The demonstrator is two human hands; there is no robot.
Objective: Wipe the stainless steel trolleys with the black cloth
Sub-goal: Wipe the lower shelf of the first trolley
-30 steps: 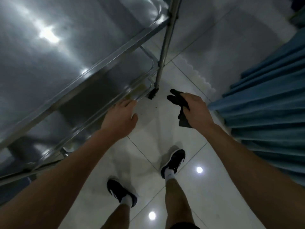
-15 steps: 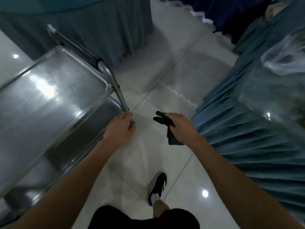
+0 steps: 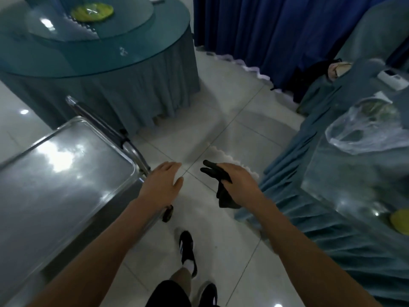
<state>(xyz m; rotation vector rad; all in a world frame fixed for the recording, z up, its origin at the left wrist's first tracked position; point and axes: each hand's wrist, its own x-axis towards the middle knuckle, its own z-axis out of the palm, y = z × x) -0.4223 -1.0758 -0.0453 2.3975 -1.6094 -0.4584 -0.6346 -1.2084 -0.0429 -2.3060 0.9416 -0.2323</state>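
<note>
Fingers (image 3: 171,168) of the left hand (image 3: 161,185) lie straight and together, palm down, just beside the corner of the steel trolley (image 3: 66,173) at the left. Curled fingers of the right hand (image 3: 238,185) grip the black cloth (image 3: 222,193), which hangs above the tiled floor (image 3: 221,134), apart from the trolley.

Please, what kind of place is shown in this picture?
Probably a restaurant banquet room: a round table with a skirted cloth and a glass turntable, a second skirted table, and a stainless steel trolley on a tiled floor.
</note>
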